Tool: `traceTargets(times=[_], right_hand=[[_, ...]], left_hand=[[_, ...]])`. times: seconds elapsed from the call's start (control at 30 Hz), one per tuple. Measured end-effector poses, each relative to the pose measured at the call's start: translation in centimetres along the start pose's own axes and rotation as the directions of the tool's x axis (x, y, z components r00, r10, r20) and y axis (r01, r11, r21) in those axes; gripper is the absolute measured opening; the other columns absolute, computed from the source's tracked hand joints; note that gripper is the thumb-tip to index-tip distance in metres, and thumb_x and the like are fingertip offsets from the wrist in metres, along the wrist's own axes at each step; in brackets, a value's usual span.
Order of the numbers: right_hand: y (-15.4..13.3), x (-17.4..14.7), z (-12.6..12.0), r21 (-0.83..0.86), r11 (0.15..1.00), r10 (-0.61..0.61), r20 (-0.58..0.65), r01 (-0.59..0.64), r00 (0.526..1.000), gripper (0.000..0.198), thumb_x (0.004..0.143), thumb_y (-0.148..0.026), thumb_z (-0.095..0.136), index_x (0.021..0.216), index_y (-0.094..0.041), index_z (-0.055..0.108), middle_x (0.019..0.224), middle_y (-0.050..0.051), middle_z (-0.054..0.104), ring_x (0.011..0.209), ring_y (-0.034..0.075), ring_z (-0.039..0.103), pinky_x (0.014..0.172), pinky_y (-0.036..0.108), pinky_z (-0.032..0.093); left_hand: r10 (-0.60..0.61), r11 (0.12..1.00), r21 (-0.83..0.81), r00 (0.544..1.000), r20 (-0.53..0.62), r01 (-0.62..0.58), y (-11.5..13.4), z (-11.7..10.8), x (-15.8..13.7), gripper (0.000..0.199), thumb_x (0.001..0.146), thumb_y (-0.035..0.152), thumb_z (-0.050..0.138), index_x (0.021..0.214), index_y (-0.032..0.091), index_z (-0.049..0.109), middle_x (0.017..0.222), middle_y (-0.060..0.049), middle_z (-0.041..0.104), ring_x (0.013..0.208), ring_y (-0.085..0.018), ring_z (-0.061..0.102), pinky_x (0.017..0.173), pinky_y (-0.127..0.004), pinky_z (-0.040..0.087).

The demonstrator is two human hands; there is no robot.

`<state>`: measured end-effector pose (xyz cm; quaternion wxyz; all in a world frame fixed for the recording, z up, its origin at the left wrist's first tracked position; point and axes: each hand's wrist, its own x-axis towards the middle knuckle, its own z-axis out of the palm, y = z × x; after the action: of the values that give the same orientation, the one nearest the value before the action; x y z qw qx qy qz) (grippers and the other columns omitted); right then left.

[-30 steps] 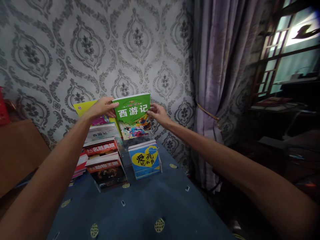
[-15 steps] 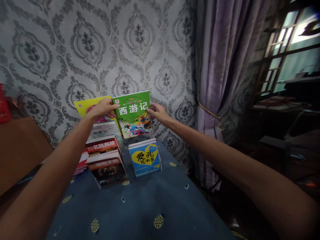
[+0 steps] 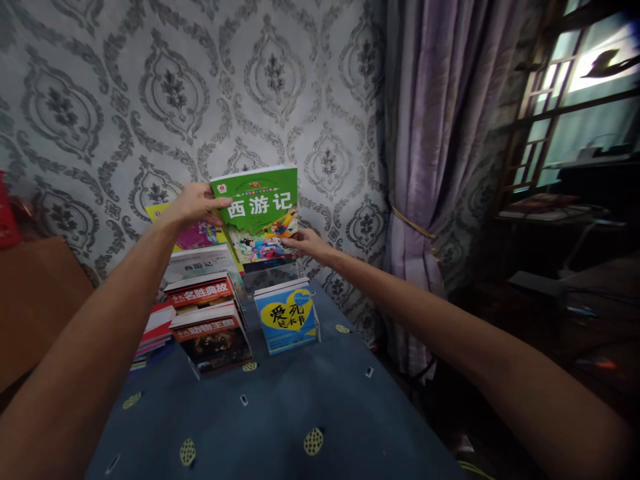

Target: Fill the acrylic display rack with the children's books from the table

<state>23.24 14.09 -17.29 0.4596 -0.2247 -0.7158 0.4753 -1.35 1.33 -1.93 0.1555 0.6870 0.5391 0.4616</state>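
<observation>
Left of the blue book (image 3: 287,321), upright books (image 3: 206,293) stand on the worktop (image 3: 267,427). Above and behind it, left hand (image 3: 196,204) and right hand (image 3: 311,245) pinch opposite edges of the green book (image 3: 257,219).

Grey damask wallpaper (image 3: 275,40), purple curtain (image 3: 440,120) tied w/ cord (image 3: 413,223), bright window (image 3: 570,109) far R, rm dim

Head camera, forward and down
Above a blue tablecloth (image 3: 270,430) at six o'clock, it faces nearby damask wallpaper (image 3: 275,73) at twelve.
</observation>
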Motion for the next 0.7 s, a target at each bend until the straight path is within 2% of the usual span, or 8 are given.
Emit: traceTargets(times=[0.1, 0.17, 0.3, 0.4, 0.53, 0.6, 0.7], right_hand=[[1.0, -0.4, 0.1, 0.015, 0.994, 0.111, 0.079, -0.112, 0.991, 0.044, 0.066, -0.042, 0.087, 0.098, -0.018, 0.068, 0.083, 0.005, 0.073, 0.076, 0.021, 0.070, 0.056, 0.029, 0.060], [1.8, -0.7, 0.2, -0.050, 0.990, 0.137, 0.116, -0.132, 0.984, 0.041, 0.066, -0.037, 0.086, 0.098, -0.018, 0.067, 0.082, 0.004, 0.072, 0.075, 0.022, 0.069, 0.054, 0.030, 0.060], [3.3, -1.5, 0.6, -0.282, 0.959, 0.057, 0.149, -0.013, 0.987, 0.026, 0.074, -0.024, 0.077, 0.098, -0.019, 0.067, 0.081, 0.003, 0.072, 0.075, 0.021, 0.069, 0.056, 0.028, 0.059], [4.0, -1.7, 1.0, -0.361, 0.932, 0.023, 0.141, 0.030, 0.990, 0.019, 0.081, -0.018, 0.068, 0.100, -0.019, 0.068, 0.082, 0.002, 0.073, 0.076, 0.019, 0.070, 0.062, 0.027, 0.059], [4.4, -1.8, 1.5, -0.495, 0.866, 0.008, 0.145, 0.066, 0.989, 0.022, 0.085, -0.010, 0.057, 0.101, -0.017, 0.071, 0.087, 0.006, 0.074, 0.077, 0.020, 0.070, 0.066, 0.029, 0.058], [4.3, -1.9, 1.7, -0.566, 0.818, -0.020, 0.150, 0.103, 0.988, 0.023, 0.084, -0.008, 0.057, 0.101, -0.014, 0.072, 0.098, 0.011, 0.073, 0.087, 0.024, 0.070, 0.077, 0.034, 0.057], [3.6, -2.1, 2.2, -0.642, 0.746, -0.080, 0.172, 0.174, 0.982, 0.025, 0.084, -0.007, 0.059, 0.104, -0.012, 0.073, 0.116, 0.016, 0.068, 0.112, 0.028, 0.064, 0.098, 0.037, 0.048]], left_hand=[[0.010, 1.000, -0.003, 1.000, -0.023, -0.011, 0.8, -0.5, -0.2, 0.036, 0.067, 0.030, 0.079, 0.099, 0.013, 0.072, 0.096, -0.009, 0.077, 0.081, -0.024, 0.075, 0.067, -0.033, 0.064], [0.004, 1.000, 0.020, 1.000, -0.021, -0.003, 1.2, -0.4, -0.4, 0.036, 0.067, 0.029, 0.079, 0.098, 0.013, 0.072, 0.094, -0.009, 0.077, 0.080, -0.025, 0.075, 0.064, -0.032, 0.063], [-0.003, 0.999, 0.047, 0.999, -0.040, 0.005, 1.5, -0.1, -0.8, 0.037, 0.066, 0.028, 0.079, 0.099, 0.015, 0.073, 0.094, -0.008, 0.077, 0.080, -0.025, 0.075, 0.065, -0.032, 0.063], [-0.013, 0.999, 0.042, 0.999, -0.037, 0.014, 1.5, -0.2, -1.0, 0.037, 0.067, 0.027, 0.079, 0.101, 0.015, 0.072, 0.095, -0.008, 0.077, 0.081, -0.024, 0.074, 0.067, -0.032, 0.063], [-0.024, 0.998, 0.055, 0.998, -0.050, 0.026, 1.5, -1.1, -1.3, 0.031, 0.072, 0.023, 0.077, 0.101, 0.014, 0.071, 0.093, -0.006, 0.077, 0.082, -0.022, 0.073, 0.070, -0.034, 0.064], [-0.017, 0.999, 0.047, 0.996, -0.083, 0.021, 1.7, -1.5, -1.6, 0.026, 0.076, 0.020, 0.075, 0.100, 0.012, 0.070, 0.093, -0.004, 0.076, 0.081, -0.020, 0.072, 0.072, -0.034, 0.064], [-0.017, 0.999, 0.026, 0.986, -0.164, 0.022, 1.9, -1.7, -2.0, 0.021, 0.078, 0.017, 0.073, 0.098, 0.011, 0.068, 0.088, -0.003, 0.075, 0.078, -0.018, 0.070, 0.072, -0.033, 0.064]])
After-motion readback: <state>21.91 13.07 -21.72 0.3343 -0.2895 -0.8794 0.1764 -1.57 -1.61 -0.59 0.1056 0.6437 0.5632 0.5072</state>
